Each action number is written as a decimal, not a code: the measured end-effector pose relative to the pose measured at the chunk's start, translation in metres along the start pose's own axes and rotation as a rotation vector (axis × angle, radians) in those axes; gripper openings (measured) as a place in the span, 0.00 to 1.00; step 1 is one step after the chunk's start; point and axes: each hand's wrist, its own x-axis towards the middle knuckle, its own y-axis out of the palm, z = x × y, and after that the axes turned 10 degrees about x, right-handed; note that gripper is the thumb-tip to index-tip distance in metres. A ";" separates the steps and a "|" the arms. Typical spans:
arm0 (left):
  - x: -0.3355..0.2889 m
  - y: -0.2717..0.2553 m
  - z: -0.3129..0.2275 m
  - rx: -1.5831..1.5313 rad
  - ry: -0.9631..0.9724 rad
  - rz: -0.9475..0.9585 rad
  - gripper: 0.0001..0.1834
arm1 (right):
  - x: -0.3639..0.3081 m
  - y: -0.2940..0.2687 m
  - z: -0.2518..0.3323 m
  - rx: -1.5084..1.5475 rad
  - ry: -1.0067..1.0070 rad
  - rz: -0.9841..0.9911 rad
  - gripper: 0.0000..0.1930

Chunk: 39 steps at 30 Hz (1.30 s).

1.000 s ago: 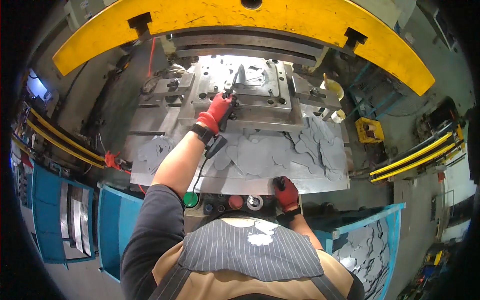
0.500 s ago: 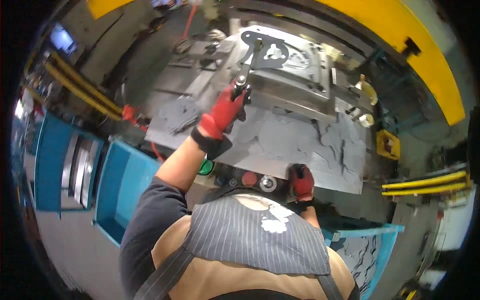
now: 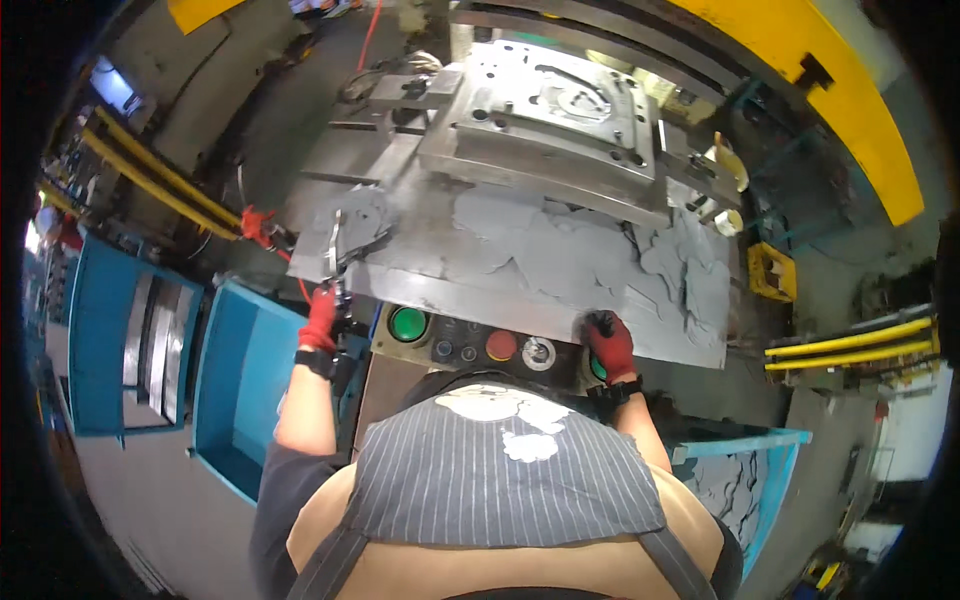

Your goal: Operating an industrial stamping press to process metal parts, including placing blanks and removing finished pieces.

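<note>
My left hand (image 3: 320,318), in a red glove with dark parts, is closed around a pair of metal pliers (image 3: 335,245). The pliers' tip lies over a pile of flat grey cut plates (image 3: 362,212) at the table's left end. My right hand (image 3: 611,348), also red-gloved, is curled at the front edge of the table beside a green button (image 3: 598,368); what its fingers hold, if anything, is hidden. In the middle back sits a metal die block (image 3: 560,160), its top face bare of the grey plate.
Flat grey sheet pieces (image 3: 540,245) cover the metal table. Along its front runs a control panel with a green button (image 3: 408,323) and a red button (image 3: 501,345). A blue bin (image 3: 245,375) stands left; another blue bin (image 3: 790,455) with grey pieces stands right. Yellow guard (image 3: 800,60) arches overhead.
My left hand has swung from the die back to the left with the pliers. The grey plate has left the die. My right hand stays near the panel, slightly farther forward.
</note>
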 end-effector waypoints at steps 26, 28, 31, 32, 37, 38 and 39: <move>-0.081 0.190 -0.145 -0.201 0.128 0.173 0.17 | 0.078 -0.211 -0.010 -0.881 0.474 -0.404 0.46; -0.072 0.187 -0.135 -0.003 0.215 0.100 0.17 | 0.079 -0.220 -0.023 -0.875 0.470 -0.395 0.46; -0.054 0.181 -0.115 -0.183 0.082 0.049 0.18 | 0.075 -0.220 -0.016 -0.777 0.402 -0.374 0.47; -0.036 0.177 -0.092 -0.322 0.049 0.005 0.16 | 0.075 -0.220 -0.021 -0.826 0.380 -0.419 0.47; -0.001 0.176 -0.062 -0.250 0.065 -0.112 0.07 | 0.075 -0.222 -0.032 -0.772 0.499 -0.414 0.48; -0.002 0.187 -0.088 -0.253 0.045 -0.050 0.09 | 0.075 -0.231 -0.046 -0.792 0.493 -0.416 0.48; -0.002 0.192 -0.103 -0.256 0.029 0.004 0.12 | 0.078 -0.239 -0.056 -0.794 0.509 -0.390 0.47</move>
